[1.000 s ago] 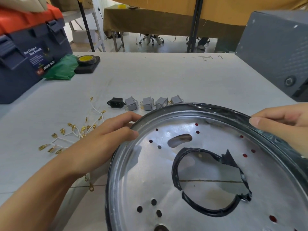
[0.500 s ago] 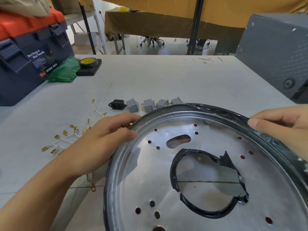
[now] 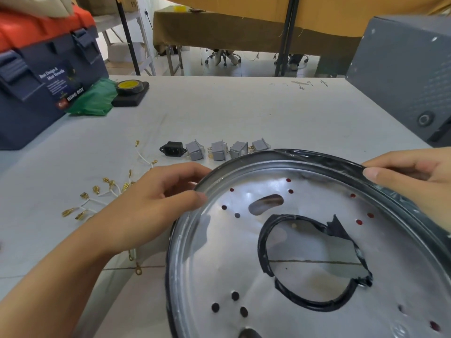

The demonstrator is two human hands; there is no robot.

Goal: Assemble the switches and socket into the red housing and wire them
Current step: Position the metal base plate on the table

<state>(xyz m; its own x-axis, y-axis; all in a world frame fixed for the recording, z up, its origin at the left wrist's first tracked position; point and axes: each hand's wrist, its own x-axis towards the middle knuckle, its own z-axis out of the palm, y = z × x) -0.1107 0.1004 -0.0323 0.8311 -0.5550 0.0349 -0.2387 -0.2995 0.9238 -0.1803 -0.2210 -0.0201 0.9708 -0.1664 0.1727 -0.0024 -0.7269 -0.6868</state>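
Both hands hold the housing by its rim: the left hand [image 3: 156, 203] has fingers curled over the outer edge and the thumb pressed on the inner lip, and the right hand [image 3: 412, 184] pinches the far-right part of the rim between thumb and fingers. The housing [image 3: 219, 264] is a large round metal dish, seen from its bare silver inside, tilted up toward the person over the near edge of the surface [image 3: 244, 113]; red shows only through the small holes, so the painted face is probably turned away. It looks stiff and thin-walled, likely light for its width, and awkward with one hand. Black film [image 3: 341, 230] hangs torn around the big central opening and along the rim under the right hand; that film may be slick or shift, so bare metal, as under the left hand, seems the surer hold. The cut-out edges could be sharp.

Beyond the dish, near the middle of the surface, lie the black socket [image 3: 172, 149] and four grey switches [image 3: 218, 150] in a row, untouched. The short white wires [image 3: 102, 196] with brass terminals are scattered toward the left edge. Nothing appears fitted yet; judging by this, the work is at its start.
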